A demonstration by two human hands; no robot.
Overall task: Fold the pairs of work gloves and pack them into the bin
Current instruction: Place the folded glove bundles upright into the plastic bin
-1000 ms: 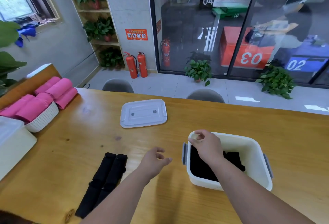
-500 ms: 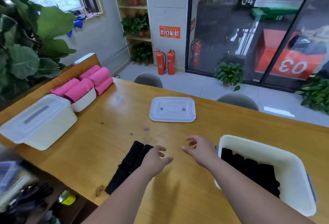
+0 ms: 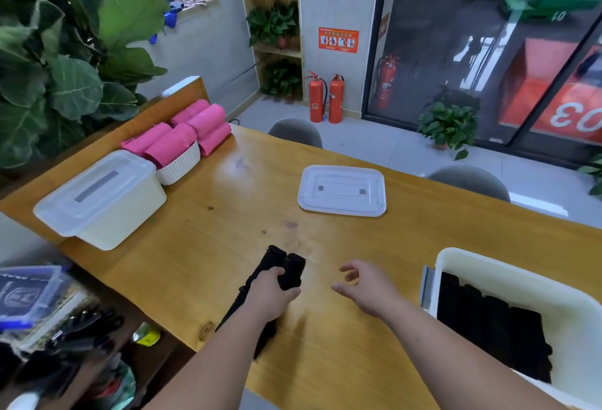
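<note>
Gloves [image 3: 286, 271], black, lay at the table's [image 3: 358, 328] near edge, gripped by the left hand [image 3: 272, 292]; right hand [image 3: 365, 289] hovered slack, presumably to assist folding. Bin [image 3: 521, 276] stood right, part-filled.

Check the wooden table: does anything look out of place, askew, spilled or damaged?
Nothing stands out. The flat white plastic lid lies on the wooden table apart from the open white plastic bin, which fits packing. The left hand grips the pair of black work gloves; no spill or damage shows.
</note>
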